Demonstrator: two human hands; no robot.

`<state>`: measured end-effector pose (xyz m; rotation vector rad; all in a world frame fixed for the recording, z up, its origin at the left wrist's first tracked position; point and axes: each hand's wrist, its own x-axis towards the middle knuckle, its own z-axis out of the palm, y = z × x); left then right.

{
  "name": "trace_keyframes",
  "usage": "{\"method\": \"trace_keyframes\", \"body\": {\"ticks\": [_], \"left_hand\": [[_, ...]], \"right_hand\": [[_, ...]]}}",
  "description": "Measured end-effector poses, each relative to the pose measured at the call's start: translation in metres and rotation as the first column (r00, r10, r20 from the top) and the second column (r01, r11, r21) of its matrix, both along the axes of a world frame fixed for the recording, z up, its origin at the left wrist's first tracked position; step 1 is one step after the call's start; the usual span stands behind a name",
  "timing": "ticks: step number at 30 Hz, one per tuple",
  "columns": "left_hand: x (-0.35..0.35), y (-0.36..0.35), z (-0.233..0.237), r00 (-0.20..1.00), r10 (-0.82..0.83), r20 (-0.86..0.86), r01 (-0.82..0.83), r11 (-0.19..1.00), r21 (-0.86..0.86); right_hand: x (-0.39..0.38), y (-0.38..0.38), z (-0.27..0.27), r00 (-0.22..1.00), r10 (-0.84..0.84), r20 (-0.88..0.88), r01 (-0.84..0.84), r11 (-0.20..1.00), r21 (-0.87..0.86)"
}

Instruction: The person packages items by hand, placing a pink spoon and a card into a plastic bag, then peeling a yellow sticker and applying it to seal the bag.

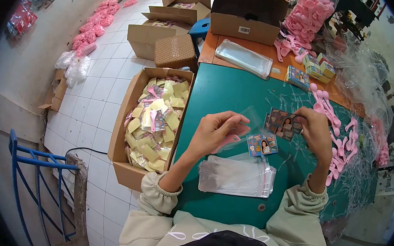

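Observation:
In the head view my left hand (219, 130) is closed on a clear plastic bag (250, 117). Something pink shows low beside its fingers, perhaps a spoon; most of it is hidden. My right hand (316, 131) grips dark printed cards (281, 124) by their right edge, above the green table (237, 91). Between the hands lies a blue printed card (261, 144) with a figure and a guitar on it. Nearer to me is a stack of clear plastic bags (234, 175), flat on the table. Pink spoons (340, 149) lie to the right of my right hand.
Left of the table stands a carton (120, 168) full of packed bags. Another stack of plastic sleeves (245, 57), card packs (298, 77), a bag of spoons (309, 15) and an open box (246, 19) are at the back. Crumpled plastic film (373, 91) covers the right side.

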<state>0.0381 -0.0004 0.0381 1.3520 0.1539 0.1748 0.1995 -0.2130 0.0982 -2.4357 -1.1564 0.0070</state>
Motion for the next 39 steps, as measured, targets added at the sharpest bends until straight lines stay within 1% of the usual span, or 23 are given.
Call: {"method": "trace_keyframes", "body": {"ticks": [1, 2, 4, 7, 10, 11, 13, 14, 17, 19, 20, 22, 23, 25, 28, 29, 32, 34, 35, 37, 38, 39], "left_hand": [[0.001, -0.001, 0.0, 1.0, -0.002, 0.001, 0.002, 1.0, 0.003], [0.001, -0.002, -0.001, 1.0, -0.012, 0.01, 0.012, 1.0, 0.011], [0.002, -0.005, -0.002, 0.999, -0.028, 0.028, 0.027, 0.999, 0.024], [0.001, -0.008, 0.005, 1.0, 0.002, 0.021, -0.004, 0.997, 0.076], [0.002, -0.007, 0.005, 0.998, 0.021, 0.065, -0.041, 0.942, 0.332], [0.001, -0.007, 0.006, 0.998, 0.006, 0.06, -0.026, 0.938, 0.347], [0.0, -0.007, 0.008, 0.999, -0.022, 0.049, 0.002, 0.927, 0.376], [-0.001, -0.007, 0.007, 0.997, -0.03, 0.066, 0.007, 0.949, 0.316], [-0.001, -0.01, 0.005, 0.994, -0.034, 0.1, 0.019, 0.989, 0.15], [-0.002, -0.011, 0.006, 0.996, -0.023, 0.088, 0.017, 0.998, 0.069], [-0.001, -0.01, 0.005, 0.995, -0.021, 0.094, 0.009, 0.992, 0.13], [-0.001, -0.007, 0.003, 0.994, -0.02, 0.105, -0.007, 0.968, 0.25], [-0.002, -0.005, 0.004, 0.997, -0.037, 0.074, 0.016, 0.964, 0.265], [-0.004, -0.004, 0.007, 0.998, -0.068, 0.012, 0.061, 0.955, 0.292], [-0.005, -0.008, 0.009, 1.0, -0.026, 0.007, 0.022, 0.94, 0.341], [-0.005, -0.01, 0.01, 0.999, -0.047, 0.02, 0.037, 0.935, 0.353], [-0.005, -0.014, 0.017, 0.995, -0.091, 0.041, 0.069, 0.925, 0.375], [-0.007, -0.018, 0.022, 0.995, -0.097, 0.037, 0.077, 0.928, 0.365], [-0.008, -0.019, 0.021, 0.994, -0.097, 0.05, 0.075, 0.941, 0.331], [-0.011, -0.02, 0.02, 0.993, -0.09, 0.078, 0.067, 0.964, 0.257], [-0.011, -0.02, 0.022, 0.991, -0.114, 0.065, 0.088, 0.946, 0.311], [-0.012, -0.018, 0.026, 0.989, -0.137, 0.052, 0.109, 0.925, 0.363]], "right_hand": [[0.0, -0.002, 0.005, 1.0, -0.016, -0.003, 0.016, 1.0, 0.016], [-0.005, -0.001, 0.011, 0.993, -0.047, -0.109, 0.06, 0.991, 0.12], [-0.022, 0.006, 0.027, 0.944, -0.071, -0.322, 0.174, 0.936, 0.305], [-0.044, 0.01, 0.04, 0.926, 0.06, -0.373, 0.095, 0.918, 0.386], [-0.046, 0.012, 0.033, 0.962, 0.225, -0.155, -0.164, 0.93, 0.329], [-0.048, 0.013, 0.033, 0.966, 0.222, -0.131, -0.175, 0.939, 0.297], [-0.048, 0.013, 0.035, 0.974, 0.223, -0.037, -0.201, 0.928, 0.314], [-0.048, 0.012, 0.036, 0.975, 0.222, 0.011, -0.214, 0.922, 0.322], [-0.042, 0.012, 0.032, 0.995, 0.097, 0.007, -0.087, 0.86, 0.502], [-0.043, 0.014, 0.03, 0.992, 0.127, -0.025, -0.097, 0.86, 0.502], [-0.044, 0.015, 0.03, 0.989, 0.141, -0.042, -0.101, 0.859, 0.502], [-0.047, 0.017, 0.03, 0.979, 0.205, 0.001, -0.188, 0.894, 0.407], [-0.048, 0.018, 0.031, 0.971, 0.238, 0.019, -0.229, 0.906, 0.356], [-0.051, 0.018, 0.033, 0.966, 0.258, 0.017, -0.252, 0.927, 0.278], [-0.054, 0.018, 0.032, 0.957, 0.289, 0.035, -0.289, 0.935, 0.206], [-0.055, 0.018, 0.031, 0.953, 0.299, 0.045, -0.302, 0.934, 0.191], [-0.063, 0.024, 0.026, 0.943, 0.324, 0.083, -0.334, 0.916, 0.221], [-0.065, 0.029, 0.018, 0.932, 0.36, 0.038, -0.357, 0.898, 0.256], [-0.066, 0.03, 0.016, 0.926, 0.378, 0.016, -0.368, 0.889, 0.275], [-0.066, 0.03, 0.018, 0.92, 0.381, -0.089, -0.345, 0.898, 0.273], [-0.066, 0.03, 0.018, 0.914, 0.381, -0.141, -0.335, 0.903, 0.269], [-0.066, 0.031, 0.015, 0.905, 0.406, -0.13, -0.365, 0.896, 0.254]]}}
